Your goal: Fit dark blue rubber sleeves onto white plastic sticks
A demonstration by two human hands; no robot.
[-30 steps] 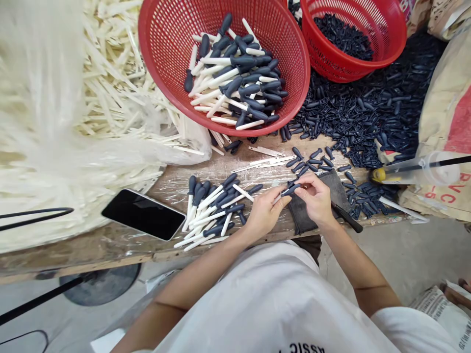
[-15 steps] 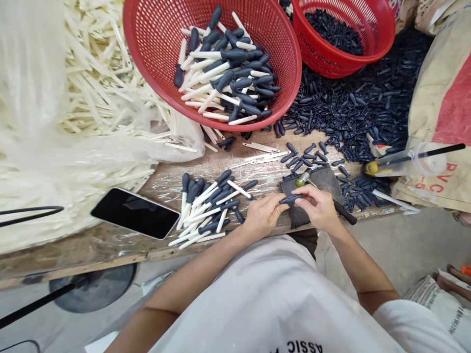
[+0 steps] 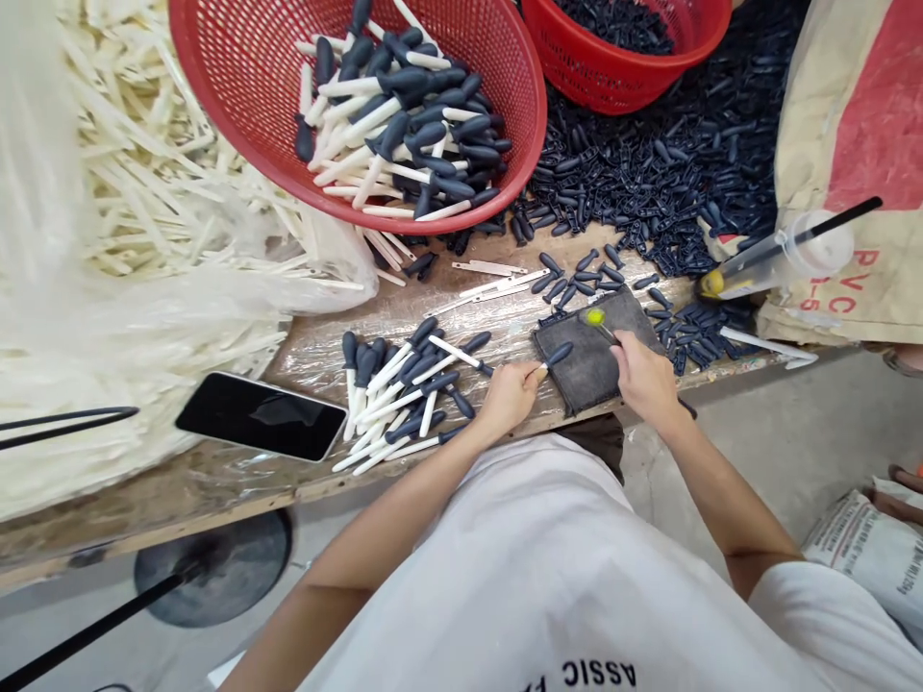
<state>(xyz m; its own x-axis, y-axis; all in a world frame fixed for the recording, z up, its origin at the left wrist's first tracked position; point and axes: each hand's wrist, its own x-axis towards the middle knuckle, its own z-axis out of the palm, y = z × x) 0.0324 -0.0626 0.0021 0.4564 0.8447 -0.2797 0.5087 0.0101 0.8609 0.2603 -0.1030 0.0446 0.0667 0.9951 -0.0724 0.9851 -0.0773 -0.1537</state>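
Observation:
My left hand (image 3: 511, 396) pinches a white-bladed piece with a dark handle (image 3: 560, 355), whose handle points over the left edge of a dark pad (image 3: 587, 370). Wrapped round a hammer's handle is my right hand (image 3: 644, 377), at the pad's right side. The yellow-green hammer head (image 3: 595, 317) is above the pad's upper part. Left of my left hand lies a pile of white pieces with dark handles (image 3: 411, 384). Loose dark handles (image 3: 577, 279) and thin white strips (image 3: 497, 286) lie beyond the pad.
A large red basket (image 3: 237, 125) of handled pieces stands behind, beside a smaller red basket (image 3: 612, 82). A phone (image 3: 261, 415) lies left. White strips in plastic (image 3: 173, 192) fill the far left. A plastic cup (image 3: 814, 245) leans at right near a sack (image 3: 851, 144).
My right hand has let go of the dark-handled piece and taken hold of the hammer, raising its head off the pad. My left hand keeps the piece. The view has shifted.

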